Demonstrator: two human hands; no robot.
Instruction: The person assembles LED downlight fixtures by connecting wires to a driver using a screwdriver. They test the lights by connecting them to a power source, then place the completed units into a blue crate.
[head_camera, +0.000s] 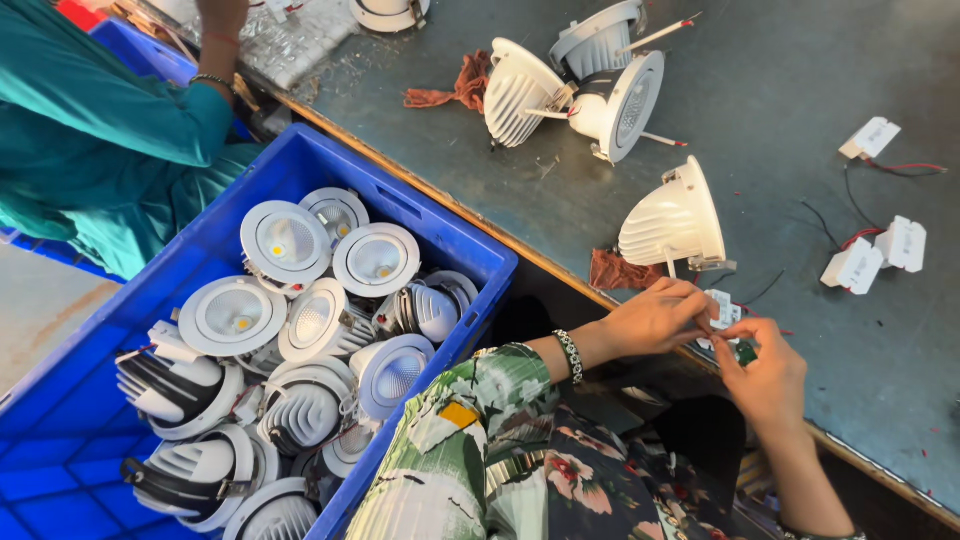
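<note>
grey metal surface (800, 90) with a worn wooden edge fills the upper right, and the work sits at its near rim. closest in, at about five o'clock, the right hand (768, 378) and the left hand (655, 318) meet over a small white connector block (724, 312). the left-hand fingers (700, 305) are pressed together, pinching the block from its nine o'clock side; the right-hand fingers (728, 345) close on it from about five o'clock, with something small and dark green held just under them. the block lies between both hands, equally near to each; its long axis cannot be told. just past the hands, at twelve o'clock from them, a white finned downlight (672, 218) lies on its side, a rust-red rag (618, 272) touching its near edge. at three o'clock, well apart, lie white driver boxes (880, 255) with thin wires. farther out, a cluster of downlights (585, 90) rests by a second rag. at nine o'clock a blue crate (440, 235) holds many more lamps, and beyond it sits a co-worker in a teal sleeve (110, 110).
</note>
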